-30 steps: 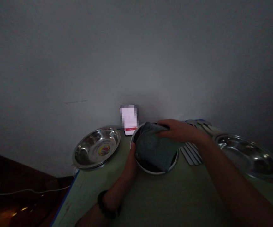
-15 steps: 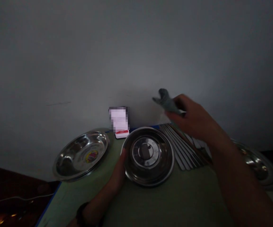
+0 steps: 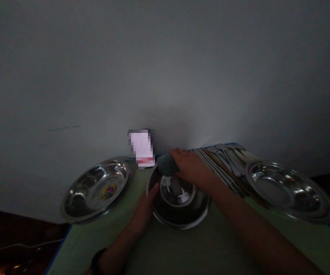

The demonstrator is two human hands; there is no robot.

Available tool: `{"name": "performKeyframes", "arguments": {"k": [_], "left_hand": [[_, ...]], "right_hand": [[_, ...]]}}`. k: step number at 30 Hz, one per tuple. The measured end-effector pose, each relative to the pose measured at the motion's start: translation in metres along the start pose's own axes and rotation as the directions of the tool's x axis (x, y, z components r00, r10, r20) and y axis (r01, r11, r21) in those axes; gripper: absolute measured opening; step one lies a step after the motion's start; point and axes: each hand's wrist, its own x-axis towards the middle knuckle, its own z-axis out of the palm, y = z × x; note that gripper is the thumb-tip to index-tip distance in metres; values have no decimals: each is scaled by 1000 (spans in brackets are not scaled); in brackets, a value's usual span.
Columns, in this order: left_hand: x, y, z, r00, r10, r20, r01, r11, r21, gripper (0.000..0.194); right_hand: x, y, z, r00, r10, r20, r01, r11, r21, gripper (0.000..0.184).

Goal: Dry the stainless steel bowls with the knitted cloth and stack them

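In the middle of the table lies a round steel bowl (image 3: pixel 179 219) with its inside or base ring facing me; I cannot tell which. My left hand (image 3: pixel 146 206) grips its left rim, thumb over the edge and the other fingers hidden. My right hand (image 3: pixel 189 166) holds a grey-green cloth (image 3: pixel 167 165) with a fine texture. It presses the cloth against the far left part of the bowl, and the right forearm passes over the bowl's right side.
Shiny steel basins stand at the left (image 3: pixel 96 191) and the right (image 3: pixel 285 191). Several metal chopsticks (image 3: pixel 219 172) and spoons (image 3: pixel 230 156) lie between the bowl and the right basin. A phone (image 3: pixel 142 147) leans on the wall behind the green table (image 3: pixel 165 252).
My right hand has come down and left with the cloth, from above the chopsticks onto the bowl. My left hand still holds the rim. The right basin now shows fully.
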Motion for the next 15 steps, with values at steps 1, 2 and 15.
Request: {"name": "performKeyframes", "arguments": {"k": [1, 2, 15], "left_hand": [[-2, 1, -1, 1000, -17, 13, 16, 999, 50, 38], [-4, 2, -2, 999, -31, 29, 28, 995, 95, 40], [-3, -3, -13, 997, 3, 79, -21, 973, 231, 35]], "right_hand": [[1, -2, 2, 1000, 21, -23, -22, 999, -34, 33], [2, -4, 4, 998, 41, -42, -44, 997, -60, 29], [7, 16, 5, 997, 71, -26, -70, 997, 36, 20]]}}
